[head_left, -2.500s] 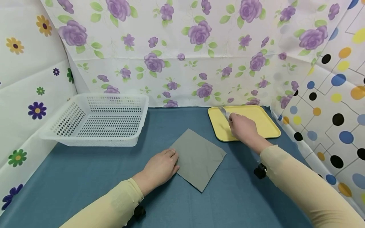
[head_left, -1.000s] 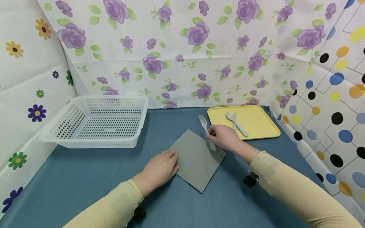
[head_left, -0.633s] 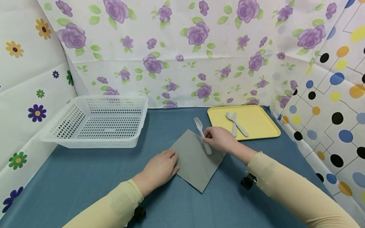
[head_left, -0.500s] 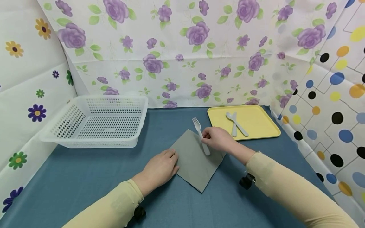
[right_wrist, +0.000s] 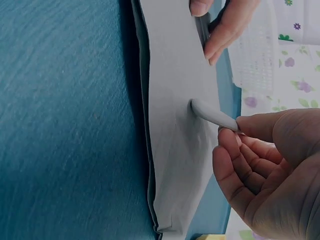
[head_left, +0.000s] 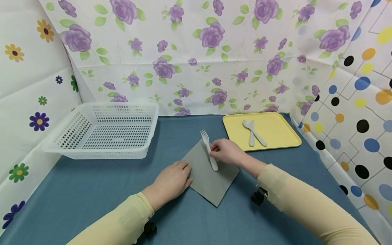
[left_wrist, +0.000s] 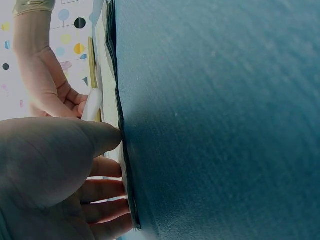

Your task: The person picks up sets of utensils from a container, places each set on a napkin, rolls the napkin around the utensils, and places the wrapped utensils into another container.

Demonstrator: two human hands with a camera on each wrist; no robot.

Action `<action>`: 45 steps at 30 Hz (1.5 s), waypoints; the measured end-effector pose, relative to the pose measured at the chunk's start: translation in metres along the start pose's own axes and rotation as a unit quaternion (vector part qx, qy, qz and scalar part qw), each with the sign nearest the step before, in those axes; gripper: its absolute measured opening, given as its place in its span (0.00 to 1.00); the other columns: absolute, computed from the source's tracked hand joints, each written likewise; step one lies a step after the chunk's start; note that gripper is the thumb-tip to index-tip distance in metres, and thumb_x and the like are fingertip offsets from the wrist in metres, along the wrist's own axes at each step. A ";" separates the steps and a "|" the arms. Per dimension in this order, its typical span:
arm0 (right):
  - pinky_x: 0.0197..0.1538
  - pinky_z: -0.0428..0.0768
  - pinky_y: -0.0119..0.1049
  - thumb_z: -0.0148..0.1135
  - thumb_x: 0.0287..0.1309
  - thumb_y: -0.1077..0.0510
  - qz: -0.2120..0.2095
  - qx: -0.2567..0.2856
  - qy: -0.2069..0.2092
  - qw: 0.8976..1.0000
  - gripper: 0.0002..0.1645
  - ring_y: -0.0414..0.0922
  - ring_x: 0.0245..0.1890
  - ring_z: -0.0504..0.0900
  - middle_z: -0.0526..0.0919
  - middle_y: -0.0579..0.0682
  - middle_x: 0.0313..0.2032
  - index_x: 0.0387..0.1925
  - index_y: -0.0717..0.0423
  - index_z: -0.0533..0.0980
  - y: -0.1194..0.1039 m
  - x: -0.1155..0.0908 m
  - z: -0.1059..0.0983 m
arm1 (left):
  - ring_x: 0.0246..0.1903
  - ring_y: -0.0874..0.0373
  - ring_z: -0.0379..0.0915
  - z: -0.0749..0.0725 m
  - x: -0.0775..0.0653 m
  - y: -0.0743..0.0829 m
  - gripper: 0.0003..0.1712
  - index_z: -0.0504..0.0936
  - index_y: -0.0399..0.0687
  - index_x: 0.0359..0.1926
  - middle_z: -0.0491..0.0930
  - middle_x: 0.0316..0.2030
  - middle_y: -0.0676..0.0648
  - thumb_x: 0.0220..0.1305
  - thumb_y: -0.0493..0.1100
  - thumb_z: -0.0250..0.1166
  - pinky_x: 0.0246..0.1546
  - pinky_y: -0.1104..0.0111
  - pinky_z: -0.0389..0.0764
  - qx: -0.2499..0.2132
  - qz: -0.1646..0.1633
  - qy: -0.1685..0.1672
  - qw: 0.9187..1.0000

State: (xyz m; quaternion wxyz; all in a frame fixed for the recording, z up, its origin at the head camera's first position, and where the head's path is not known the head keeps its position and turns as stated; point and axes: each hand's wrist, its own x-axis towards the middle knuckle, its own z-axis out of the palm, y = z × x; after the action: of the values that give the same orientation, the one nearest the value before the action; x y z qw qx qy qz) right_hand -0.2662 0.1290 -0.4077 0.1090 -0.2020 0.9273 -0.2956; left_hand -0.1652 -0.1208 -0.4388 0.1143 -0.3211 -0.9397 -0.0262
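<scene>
- A table (head_left: 76, 190) is covered in blue cloth and enclosed by printed sheets (head_left: 183, 37): daisies left, roses behind, dots right.
- At left, a white basket (head_left: 105, 153) is placed.
- The left hand (head_left: 169, 180) is rested, relaxed, on a grey folded cloth's (head_left: 208, 190) left corner.
- Mostly above that cloth, a pale fork (head_left: 207, 145) is pinched by the right hand (head_left: 228, 151) (its handle is partly hidden; contact with the cloth cannot be told).
- On a yellow tray (head_left: 281, 132) at right, two utensils (head_left: 258, 136) are crossed.
- Since a second ago, the fork has been carried farther left.
</scene>
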 end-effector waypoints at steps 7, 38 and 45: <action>0.36 0.86 0.35 0.70 0.78 0.58 -0.003 0.008 -0.012 1.000 0.07 0.40 0.31 0.86 0.87 0.48 0.35 0.43 0.58 0.85 -0.003 0.000 0.004 | 0.60 0.41 0.84 0.000 0.000 0.000 0.23 0.87 0.33 0.60 0.85 0.58 0.35 0.75 0.47 0.76 0.63 0.53 0.86 -0.001 0.000 0.004 1.000; 0.37 0.90 0.38 0.69 0.78 0.58 0.027 0.087 -0.040 0.995 0.07 0.43 0.31 0.89 0.89 0.50 0.32 0.43 0.59 0.86 -0.005 0.009 0.017 | 0.58 0.42 0.84 0.000 -0.001 0.001 0.23 0.87 0.34 0.59 0.86 0.56 0.37 0.73 0.47 0.77 0.62 0.53 0.86 0.006 0.001 0.009 1.000; 0.37 0.91 0.38 0.69 0.78 0.59 0.036 0.105 -0.036 0.993 0.08 0.44 0.31 0.90 0.89 0.51 0.32 0.43 0.60 0.86 -0.007 0.008 0.017 | 0.60 0.42 0.84 0.001 0.000 0.001 0.24 0.87 0.34 0.60 0.86 0.58 0.36 0.75 0.48 0.76 0.64 0.53 0.85 0.004 -0.002 0.004 1.000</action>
State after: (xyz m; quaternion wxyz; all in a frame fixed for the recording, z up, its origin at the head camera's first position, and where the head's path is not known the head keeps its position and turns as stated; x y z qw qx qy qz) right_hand -0.2658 0.1117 -0.4182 0.1738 -0.1665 0.8931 -0.3800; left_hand -0.1652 -0.1198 -0.4394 0.1192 -0.3183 -0.9402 -0.0238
